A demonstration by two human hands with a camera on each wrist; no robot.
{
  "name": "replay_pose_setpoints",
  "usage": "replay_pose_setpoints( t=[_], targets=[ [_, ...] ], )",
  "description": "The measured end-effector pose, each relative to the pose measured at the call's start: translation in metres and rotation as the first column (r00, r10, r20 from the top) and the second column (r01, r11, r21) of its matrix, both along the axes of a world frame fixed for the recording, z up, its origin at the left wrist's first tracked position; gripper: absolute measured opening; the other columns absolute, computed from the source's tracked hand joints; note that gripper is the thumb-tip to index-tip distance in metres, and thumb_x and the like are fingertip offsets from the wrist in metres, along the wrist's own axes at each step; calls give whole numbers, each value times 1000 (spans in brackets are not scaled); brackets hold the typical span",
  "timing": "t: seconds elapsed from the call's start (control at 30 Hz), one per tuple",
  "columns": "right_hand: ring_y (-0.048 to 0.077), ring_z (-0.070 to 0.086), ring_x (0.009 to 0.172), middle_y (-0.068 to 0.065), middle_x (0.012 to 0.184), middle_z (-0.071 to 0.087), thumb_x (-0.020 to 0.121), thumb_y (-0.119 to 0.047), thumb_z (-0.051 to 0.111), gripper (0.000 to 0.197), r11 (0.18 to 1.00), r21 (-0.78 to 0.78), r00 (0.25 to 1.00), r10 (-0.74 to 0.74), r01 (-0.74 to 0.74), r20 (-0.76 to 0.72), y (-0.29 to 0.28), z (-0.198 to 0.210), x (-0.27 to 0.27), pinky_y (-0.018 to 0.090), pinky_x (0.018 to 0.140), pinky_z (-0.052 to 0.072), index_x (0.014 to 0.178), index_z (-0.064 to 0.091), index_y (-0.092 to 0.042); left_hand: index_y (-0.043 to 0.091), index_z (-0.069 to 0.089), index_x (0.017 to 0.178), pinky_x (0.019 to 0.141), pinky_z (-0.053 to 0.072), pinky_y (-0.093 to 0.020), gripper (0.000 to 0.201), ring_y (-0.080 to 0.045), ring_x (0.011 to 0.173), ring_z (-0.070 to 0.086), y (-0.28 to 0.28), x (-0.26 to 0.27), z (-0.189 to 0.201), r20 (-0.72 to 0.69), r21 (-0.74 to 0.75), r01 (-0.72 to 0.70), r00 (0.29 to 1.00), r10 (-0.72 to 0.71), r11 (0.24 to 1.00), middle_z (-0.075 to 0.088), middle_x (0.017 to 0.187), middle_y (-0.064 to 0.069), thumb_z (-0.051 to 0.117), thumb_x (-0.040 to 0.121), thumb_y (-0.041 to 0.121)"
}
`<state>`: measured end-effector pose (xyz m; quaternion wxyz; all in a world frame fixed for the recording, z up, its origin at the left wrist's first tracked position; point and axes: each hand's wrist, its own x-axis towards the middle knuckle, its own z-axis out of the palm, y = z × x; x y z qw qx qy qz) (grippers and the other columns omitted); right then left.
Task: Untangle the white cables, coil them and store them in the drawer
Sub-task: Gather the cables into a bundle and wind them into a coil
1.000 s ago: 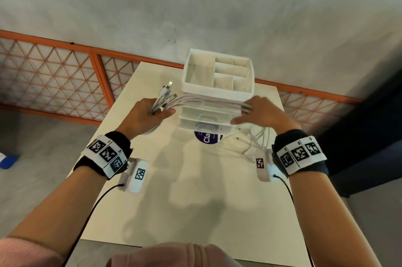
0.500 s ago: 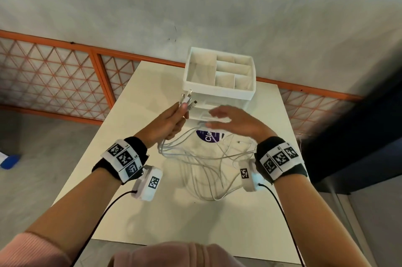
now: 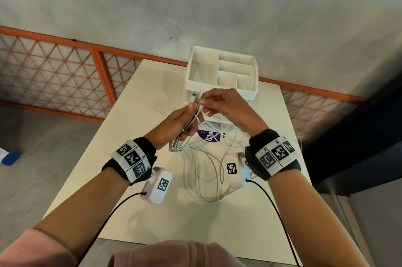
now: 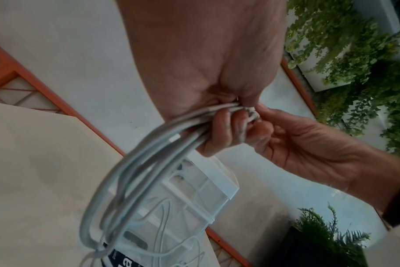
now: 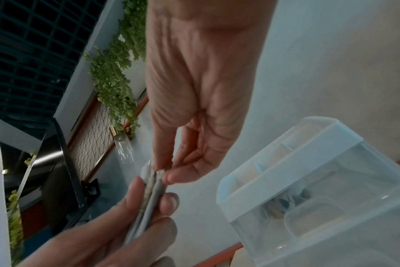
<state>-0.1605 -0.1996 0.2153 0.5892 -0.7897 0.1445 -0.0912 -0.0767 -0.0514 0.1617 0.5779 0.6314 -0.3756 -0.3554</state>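
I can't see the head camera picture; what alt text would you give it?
A person's left hand grips a bundle of white cables while the right hand pinches their plug ends, above a cream table. The cables' loops hang onto the table before a white plastic drawer organiser.

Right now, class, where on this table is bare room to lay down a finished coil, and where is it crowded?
Bare: the table's left strip beside the left hand, and its near edge. Crowded: the middle, where white cables loop before the drawer organizer.
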Motion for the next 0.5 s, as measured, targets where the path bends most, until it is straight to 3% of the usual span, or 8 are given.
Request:
replay_pose_setpoints(
  t=[0.2,0.37,0.5],
  targets=[
    [19,66,71,18,82,67,88,-11,63,25,1000,-10,999,-6,6,-41,-6,0,-1,19,72,57,102,65,10,12,55,96,44,32,-20,42,-11,47,36,-4,-2,0,35,-26,-31,999,31,999,50,63,-1,26,100,41],
    [13,66,65,19,83,67,86,-10,66,25,998,8,998,-65,65,-8,-9,-1,1,18,68,58,102,65,10,4,49,98,42,33,-22,34,-12,43,37,-10,-2,-6,134,-56,-130,982,136,990,52,62,0,33,101,33],
    [10,65,61,17,80,66,86,-10,65,22,997,9,997,-79,79,-10,-10,-3,2,17,66,58,99,66,8,7,41,106,41,33,-19,21,-8,42,37,-12,-3,-5,199,-58,-156,966,164,986,50,64,0,37,100,27]
  ],
)
